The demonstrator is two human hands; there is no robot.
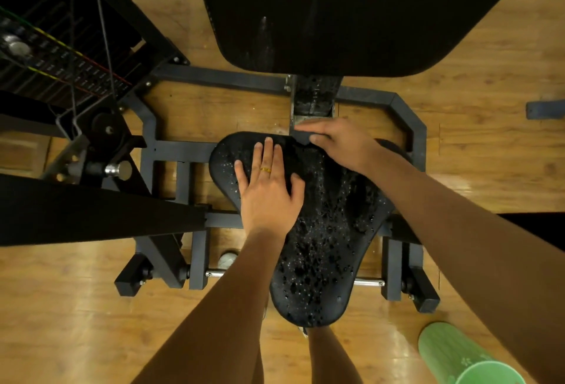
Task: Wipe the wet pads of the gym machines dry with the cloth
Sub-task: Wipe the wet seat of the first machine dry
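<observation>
From my remote head view, looking straight down, I count two black pads, two bare hands, one cloth and one green tub. Far left stands one weight stack (46,56) with its cables. Next comes the left hand (269,191), lying flat on the near-left part of the seat pad (330,230), its fingers (269,151) straight and slightly apart, a gold ring (265,169) on one. The seat pad sits centre, covered in water droplets, on a dark steel frame (409,126). Beyond it, at the top, the back pad (351,10) shows wet streaks. To the right, the right hand (345,145) rests at the seat pad's far edge, its fingers (318,139) curled and clamped on a dark cloth (301,136), a small strip showing just past the fingertips, touching the pad's rim. Bottom right, the green tub (458,356) stands on the wooden floor (489,154), well apart from both hands
</observation>
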